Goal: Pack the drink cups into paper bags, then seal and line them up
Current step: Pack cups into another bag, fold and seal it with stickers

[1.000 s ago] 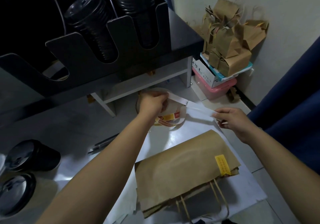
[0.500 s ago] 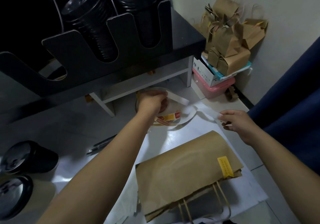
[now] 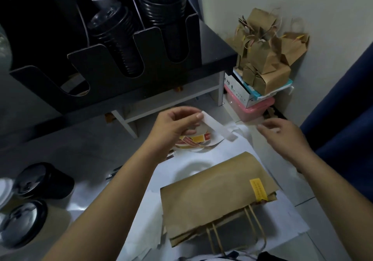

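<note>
Hands: L hand [image 3: 177, 125] pinches one end of a white strip [image 3: 220, 128] between thumb and fingertips, far centre, just over the sticker roll [image 3: 193, 141]. R hand [image 3: 282, 137] hovers to the right of the strip, fingers loosely out and motion-blurred, so can't tell whether it holds anything.

Item 1: paper bag [image 3: 214, 194], brown, lying flat on white sheets [image 3: 282, 220] on the counter [image 3: 80, 149], near centre, handles toward the near edge. One yellow sticker [image 3: 258, 190] sits at its right edge (looks folded over the mouth).

Item 2: drink cups [image 3: 42, 182], black lids, near left, well apart from the bag.

Item 3: sealed bags [image 3: 266, 62], heaped on boxes, far right by the wall.

Step, as judged: sealing stage, freeing a sticker or its backing from the roll. Next move calls for a clean peel w/o creasing, then pressing the sticker across the bag's folded mouth. Cups at left probably await bagging.
</note>
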